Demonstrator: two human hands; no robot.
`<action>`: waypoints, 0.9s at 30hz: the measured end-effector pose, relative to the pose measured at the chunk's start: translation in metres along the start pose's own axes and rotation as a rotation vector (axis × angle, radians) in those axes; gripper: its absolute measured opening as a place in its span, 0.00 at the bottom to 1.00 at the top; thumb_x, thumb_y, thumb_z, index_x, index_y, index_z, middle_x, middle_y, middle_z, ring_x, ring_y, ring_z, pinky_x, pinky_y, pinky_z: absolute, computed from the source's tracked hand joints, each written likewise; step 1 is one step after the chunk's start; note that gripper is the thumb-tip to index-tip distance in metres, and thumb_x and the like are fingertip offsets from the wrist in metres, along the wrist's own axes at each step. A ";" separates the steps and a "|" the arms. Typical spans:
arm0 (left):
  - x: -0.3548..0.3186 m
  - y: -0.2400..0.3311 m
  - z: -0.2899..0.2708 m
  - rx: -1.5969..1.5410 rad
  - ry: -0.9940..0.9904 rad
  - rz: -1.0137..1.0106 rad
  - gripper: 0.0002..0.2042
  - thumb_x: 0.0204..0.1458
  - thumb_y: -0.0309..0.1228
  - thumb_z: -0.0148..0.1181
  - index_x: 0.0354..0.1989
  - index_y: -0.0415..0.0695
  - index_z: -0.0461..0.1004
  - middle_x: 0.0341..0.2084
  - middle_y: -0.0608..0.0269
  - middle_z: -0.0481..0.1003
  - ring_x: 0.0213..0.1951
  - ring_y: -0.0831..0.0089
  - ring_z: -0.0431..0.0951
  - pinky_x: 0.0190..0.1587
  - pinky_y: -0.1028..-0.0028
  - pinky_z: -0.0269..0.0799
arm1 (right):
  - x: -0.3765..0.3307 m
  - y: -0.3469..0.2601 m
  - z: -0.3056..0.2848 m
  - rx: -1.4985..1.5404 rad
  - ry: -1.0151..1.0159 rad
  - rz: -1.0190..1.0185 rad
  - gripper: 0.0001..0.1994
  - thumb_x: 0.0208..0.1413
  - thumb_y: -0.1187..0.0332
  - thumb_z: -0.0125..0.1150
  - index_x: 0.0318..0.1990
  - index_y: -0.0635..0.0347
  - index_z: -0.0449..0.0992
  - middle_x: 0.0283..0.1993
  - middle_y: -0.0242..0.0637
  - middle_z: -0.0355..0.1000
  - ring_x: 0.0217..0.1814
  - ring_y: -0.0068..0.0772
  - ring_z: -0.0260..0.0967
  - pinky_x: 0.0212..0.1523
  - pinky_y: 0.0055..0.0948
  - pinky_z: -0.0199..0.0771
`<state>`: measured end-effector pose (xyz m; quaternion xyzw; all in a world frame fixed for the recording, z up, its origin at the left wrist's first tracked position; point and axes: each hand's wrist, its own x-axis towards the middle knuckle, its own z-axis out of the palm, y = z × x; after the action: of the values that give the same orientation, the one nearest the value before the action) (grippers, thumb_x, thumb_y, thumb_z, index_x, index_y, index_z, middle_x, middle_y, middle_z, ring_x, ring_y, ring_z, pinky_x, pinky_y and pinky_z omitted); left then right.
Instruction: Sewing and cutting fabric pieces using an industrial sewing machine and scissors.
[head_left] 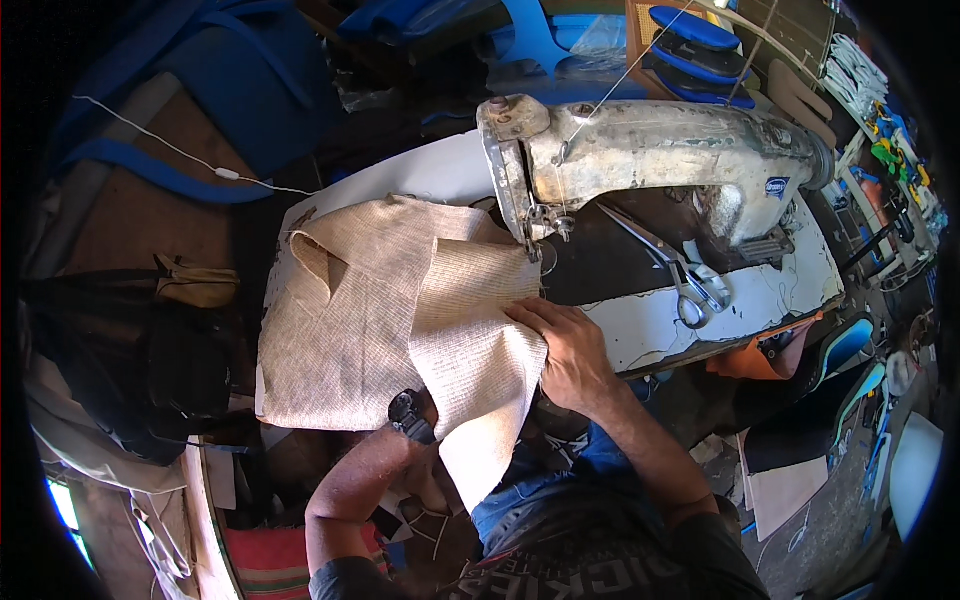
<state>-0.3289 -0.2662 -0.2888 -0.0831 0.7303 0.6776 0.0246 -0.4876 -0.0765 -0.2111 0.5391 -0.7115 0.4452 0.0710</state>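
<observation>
A large piece of beige ribbed fabric (350, 350) spreads over the left part of the white sewing table (650, 325). One flap of it lies folded on top, reaching the needle area of the worn sewing machine (650, 150) and hanging over the front edge. My right hand (572, 352) grips that flap's right edge near the needle, fingers on top and thumb out of sight. Of my left hand (428, 408) only a bit shows beyond a black watch (408, 415); its fingers are hidden under the fabric.
Metal scissors (675, 265) lie right of the needle, beneath the machine's arm. A thread runs up from the machine. Blue foam-like sheets (230, 90) fill the back left, near a white cable (190, 148). An orange piece (765, 355) hangs by the table's front right edge.
</observation>
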 end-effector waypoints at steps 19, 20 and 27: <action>0.019 -0.037 0.036 -0.109 0.044 0.007 0.29 0.78 0.33 0.51 0.83 0.40 0.53 0.76 0.49 0.63 0.76 0.62 0.62 0.80 0.68 0.58 | 0.000 0.013 -0.015 -0.011 -0.052 -0.013 0.21 0.61 0.62 0.69 0.60 0.62 0.82 0.58 0.49 0.82 0.60 0.52 0.81 0.63 0.50 0.78; 0.020 -0.038 0.037 -0.113 0.045 0.006 0.29 0.78 0.33 0.51 0.83 0.40 0.53 0.76 0.49 0.62 0.77 0.62 0.62 0.80 0.68 0.58 | 0.000 0.014 -0.017 -0.022 -0.052 -0.019 0.22 0.61 0.62 0.69 0.60 0.62 0.82 0.58 0.49 0.82 0.61 0.52 0.81 0.63 0.50 0.78; 0.028 -0.041 0.049 -0.121 0.031 0.027 0.29 0.78 0.34 0.51 0.83 0.40 0.52 0.76 0.49 0.61 0.77 0.62 0.62 0.80 0.67 0.58 | 0.000 0.022 -0.022 0.002 -0.094 -0.031 0.25 0.58 0.64 0.69 0.63 0.62 0.81 0.62 0.49 0.82 0.65 0.52 0.79 0.68 0.50 0.77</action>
<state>-0.3541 -0.2228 -0.3369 -0.0849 0.6893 0.7194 -0.0011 -0.5146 -0.0605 -0.2102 0.5703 -0.7051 0.4191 0.0438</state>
